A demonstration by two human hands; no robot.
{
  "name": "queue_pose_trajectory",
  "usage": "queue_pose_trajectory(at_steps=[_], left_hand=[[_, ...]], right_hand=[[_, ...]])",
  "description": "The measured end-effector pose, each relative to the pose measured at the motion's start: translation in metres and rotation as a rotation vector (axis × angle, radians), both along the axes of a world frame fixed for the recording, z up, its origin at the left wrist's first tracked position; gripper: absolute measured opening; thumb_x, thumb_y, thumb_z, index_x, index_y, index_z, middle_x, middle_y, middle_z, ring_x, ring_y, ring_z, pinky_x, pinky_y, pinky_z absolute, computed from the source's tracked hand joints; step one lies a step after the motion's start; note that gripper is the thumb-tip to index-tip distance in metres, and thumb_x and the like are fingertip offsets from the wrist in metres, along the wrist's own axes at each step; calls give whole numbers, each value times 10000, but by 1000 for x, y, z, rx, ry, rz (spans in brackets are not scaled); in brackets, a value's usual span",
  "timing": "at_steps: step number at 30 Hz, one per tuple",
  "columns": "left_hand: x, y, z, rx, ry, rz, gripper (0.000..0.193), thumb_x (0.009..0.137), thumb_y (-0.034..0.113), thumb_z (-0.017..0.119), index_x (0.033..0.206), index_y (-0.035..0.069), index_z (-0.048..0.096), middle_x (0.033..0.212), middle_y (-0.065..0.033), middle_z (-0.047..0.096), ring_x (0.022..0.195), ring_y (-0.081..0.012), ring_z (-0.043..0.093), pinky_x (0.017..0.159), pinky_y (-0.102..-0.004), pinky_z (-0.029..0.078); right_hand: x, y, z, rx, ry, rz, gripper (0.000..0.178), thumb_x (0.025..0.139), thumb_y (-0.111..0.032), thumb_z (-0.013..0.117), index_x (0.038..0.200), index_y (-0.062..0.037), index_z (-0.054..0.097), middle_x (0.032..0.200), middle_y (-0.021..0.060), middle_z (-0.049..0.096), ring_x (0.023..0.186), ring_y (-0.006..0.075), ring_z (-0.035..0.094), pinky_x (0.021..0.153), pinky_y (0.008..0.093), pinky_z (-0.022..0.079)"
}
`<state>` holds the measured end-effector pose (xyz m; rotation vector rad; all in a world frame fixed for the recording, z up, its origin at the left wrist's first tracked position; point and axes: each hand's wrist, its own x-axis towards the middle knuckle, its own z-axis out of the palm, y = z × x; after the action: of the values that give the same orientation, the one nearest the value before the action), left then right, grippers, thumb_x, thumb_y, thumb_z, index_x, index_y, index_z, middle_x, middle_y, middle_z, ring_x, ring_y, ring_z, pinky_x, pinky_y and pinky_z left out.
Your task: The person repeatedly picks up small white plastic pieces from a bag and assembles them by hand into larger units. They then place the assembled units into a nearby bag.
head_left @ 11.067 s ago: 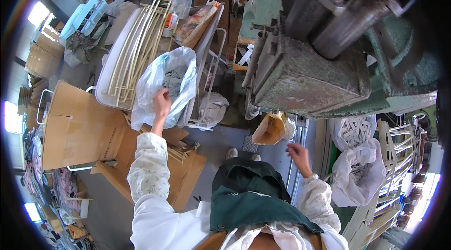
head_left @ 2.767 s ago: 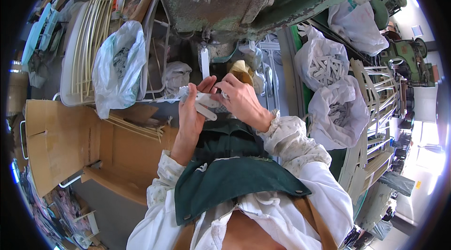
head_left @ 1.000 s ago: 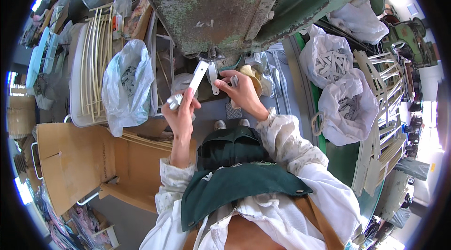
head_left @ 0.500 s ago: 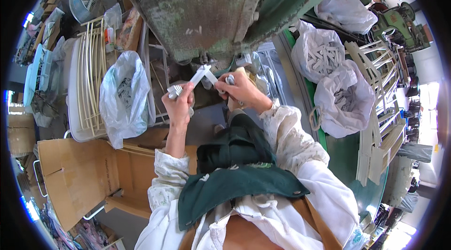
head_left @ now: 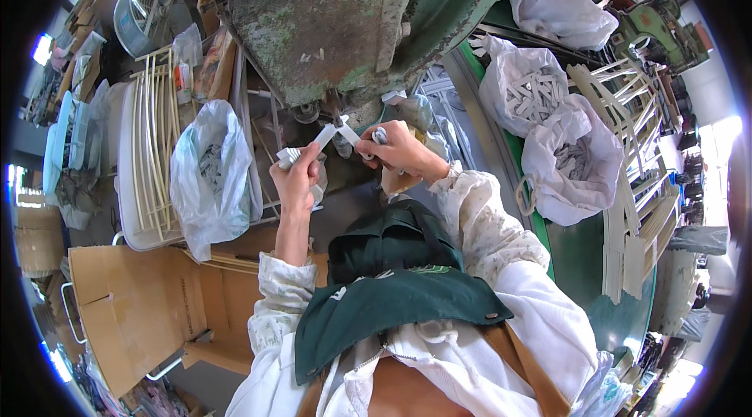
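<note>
Below the worn green press-like machine [head_left: 329, 41], both my hands are raised and closed. My left hand [head_left: 296, 180] grips several white flat strips; one strip [head_left: 323, 137] points up and right from the thumb, while a bundle [head_left: 288, 157] pokes out at its left side. In my right hand [head_left: 399, 152] another white strip [head_left: 348, 133] is pinched, pointing up and left under the machine's tool. More pale pieces [head_left: 380, 136] show within the right fingers. The two strip tips come close together; whether they touch I cannot tell.
To the left, a clear bag [head_left: 207, 182] of grey-white pieces stands beside a bin [head_left: 149, 237] of long strips. An opened cardboard box [head_left: 129, 299] lies lower left. On the right, two white sacks [head_left: 501, 96] [head_left: 564, 190] of short strips rest on a green-edged table [head_left: 580, 260].
My view has shifted slightly, and the machine appears farther left. The tip of the left strip now sits lower and farther from the right strip's tip. Both hands keep their holds.
</note>
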<state>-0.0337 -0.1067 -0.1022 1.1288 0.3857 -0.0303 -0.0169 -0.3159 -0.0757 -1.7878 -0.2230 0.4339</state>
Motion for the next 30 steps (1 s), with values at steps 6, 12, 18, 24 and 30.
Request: queue_pose_trajectory(at_steps=[6,12,18,24,30], left_hand=[[-25,9,-1,-58,46,-132,191,835,216,712,835,32,661,602,-19,572,397,-26,360,386,-200,237],[-62,17,-57,-515,342,-193,148,858,113,650,783,59,535,641,-52,536,450,-71,406,449,-223,334],[-37,-3,-25,-475,248,-156,116,843,81,654,925,9,614,679,-15,508,478,-59,378,480,-221,292],[-17,-32,-5,-346,130,-175,149,829,92,696,942,2,659,617,18,505,453,-40,357,428,-214,258],[-7,-29,-2,-25,11,-227,181,826,85,699,974,-19,686,648,0,575,498,-26,422,432,-191,284]], right_hand=[[-18,-52,14,92,38,-318,206,888,-213,615,885,-10,643,645,-9,578,525,43,468,452,206,368],[31,-304,-55,-319,-75,-1100,246,900,-216,568,870,11,659,630,94,611,450,140,469,397,299,361],[21,-144,-47,508,268,-479,691,779,106,521,1383,67,188,974,190,582,824,256,599,711,355,513],[-6,8,13,367,92,1,397,957,-43,465,1306,54,303,813,126,624,683,192,665,588,259,541],[-1,14,16,141,73,154,341,989,-113,422,1290,30,352,692,57,576,488,113,550,434,244,425]])
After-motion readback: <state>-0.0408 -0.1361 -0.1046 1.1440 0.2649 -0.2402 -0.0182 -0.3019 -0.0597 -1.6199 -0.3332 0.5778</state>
